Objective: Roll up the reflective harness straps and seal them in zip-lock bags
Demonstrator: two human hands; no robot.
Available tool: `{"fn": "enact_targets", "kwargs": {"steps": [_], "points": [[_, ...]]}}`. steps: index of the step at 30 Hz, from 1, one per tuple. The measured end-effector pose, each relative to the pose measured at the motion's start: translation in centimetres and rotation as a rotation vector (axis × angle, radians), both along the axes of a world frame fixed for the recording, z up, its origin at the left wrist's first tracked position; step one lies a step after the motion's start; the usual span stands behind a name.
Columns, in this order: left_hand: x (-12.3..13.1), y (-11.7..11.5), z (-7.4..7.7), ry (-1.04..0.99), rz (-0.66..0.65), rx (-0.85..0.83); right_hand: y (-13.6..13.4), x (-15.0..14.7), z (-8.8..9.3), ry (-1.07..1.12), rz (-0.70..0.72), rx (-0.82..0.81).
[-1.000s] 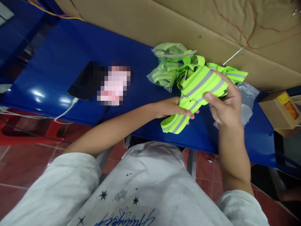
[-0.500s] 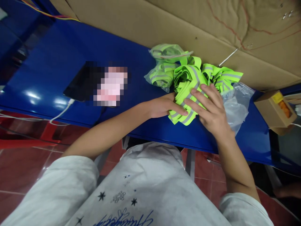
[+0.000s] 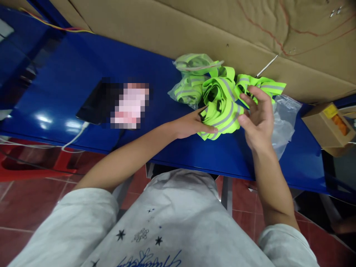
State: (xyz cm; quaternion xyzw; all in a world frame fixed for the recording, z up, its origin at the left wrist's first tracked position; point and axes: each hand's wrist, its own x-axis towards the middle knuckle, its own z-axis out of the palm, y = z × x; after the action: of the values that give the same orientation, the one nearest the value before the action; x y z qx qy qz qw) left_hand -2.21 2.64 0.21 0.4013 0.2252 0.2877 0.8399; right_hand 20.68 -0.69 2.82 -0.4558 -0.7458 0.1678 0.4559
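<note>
A bundle of neon-yellow reflective straps (image 3: 222, 116) with grey stripes is in my left hand (image 3: 191, 126), the thumb over its near side and the other fingers hidden beneath. My right hand (image 3: 258, 120) is open at the bundle's right side, thumb and fingers apart; whether the thumb touches it I cannot tell. Just behind the held bundle lies a coiled strap bundle (image 3: 217, 89). More loose straps (image 3: 267, 88) lie behind my right hand. Two clear bags of straps, one a zip bag (image 3: 197, 62), the other a lower bag (image 3: 186, 91), rest to the left.
An empty-looking clear plastic bag (image 3: 283, 126) lies right of my right hand. Beyond it stands an open cardboard box (image 3: 328, 124) with something orange inside. A black phone (image 3: 91, 104) on a white cable lies left on the blue table (image 3: 155, 78). A cardboard-covered panel (image 3: 172, 26) stands behind.
My right hand has come off the top of the strap bundle, moved to its right and opened. The bundle has turned and its folds spread a little in my left hand.
</note>
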Motion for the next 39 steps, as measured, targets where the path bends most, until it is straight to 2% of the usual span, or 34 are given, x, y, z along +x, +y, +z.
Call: {"fn": "enact_targets", "kwargs": {"steps": [2, 4, 6, 8, 10, 12, 15, 17, 19, 22, 24, 27, 30, 33, 35, 37, 39], "points": [[0.3, -0.1, -0.4, 0.023, 0.007, -0.05, 0.1, 0.2, -0.3, -0.029, 0.097, -0.087], [0.7, -0.2, -0.6, 0.004, 0.048, -0.117, -0.5, 0.1, -0.3, -0.101, 0.105, -0.109], [1.0, -0.4, -0.3, -0.075, 0.082, -0.2, -1.2, -0.5, -0.1, -0.164, 0.013, -0.006], [1.1, -0.7, 0.2, -0.169, 0.079, -0.248, -1.9, -1.3, -0.1, -0.223, -0.034, 0.168], [1.0, -1.0, 0.8, -0.229, 0.07, -0.225, -2.4, -2.2, -0.3, -0.307, -0.011, 0.294], [0.9, -1.2, 1.3, -0.244, 0.111, -0.163, -2.8, -3.1, -0.8, -0.417, -0.016, 0.316], [0.6, -1.2, 1.4, -0.218, 0.188, -0.087, -3.2, -4.0, -1.4, -0.55, -0.038, 0.191], [0.6, -1.0, 1.2, -0.172, 0.228, -0.035, -3.2, -4.0, -1.7, -0.532, 0.047, 0.106], [0.6, -0.8, 0.9, -0.132, 0.244, 0.017, -3.0, -3.4, -1.9, -0.384, 0.113, 0.068], [0.9, -0.9, 0.6, -0.099, 0.218, 0.094, -2.4, -2.1, -2.2, -0.029, 0.02, 0.083], [1.0, -1.0, 0.4, -0.063, 0.196, 0.142, -2.0, -1.3, -2.5, 0.072, -0.013, 0.028], [0.9, -1.0, 0.1, -0.012, 0.183, 0.178, -1.6, -1.0, -2.7, 0.006, 0.052, -0.15], [0.7, -0.7, -0.1, 0.005, 0.16, 0.202, -1.9, -0.8, -2.0, -0.106, 0.042, -0.201], [0.6, -0.4, 0.0, 0.067, 0.188, 0.262, -4.3, 0.5, -0.2, -0.333, -0.077, -0.12], [0.6, -0.2, 0.1, 0.117, 0.259, 0.272, -7.2, 2.5, 0.8, -0.439, -0.259, -0.014], [0.8, 0.0, 0.3, 0.105, 0.307, 0.208, -10.7, 5.2, 1.2, -0.534, -0.412, -0.025], [0.8, 0.1, 0.4, 0.033, 0.282, 0.093, -13.7, 8.0, 0.7, -0.655, -0.485, -0.074]]}}
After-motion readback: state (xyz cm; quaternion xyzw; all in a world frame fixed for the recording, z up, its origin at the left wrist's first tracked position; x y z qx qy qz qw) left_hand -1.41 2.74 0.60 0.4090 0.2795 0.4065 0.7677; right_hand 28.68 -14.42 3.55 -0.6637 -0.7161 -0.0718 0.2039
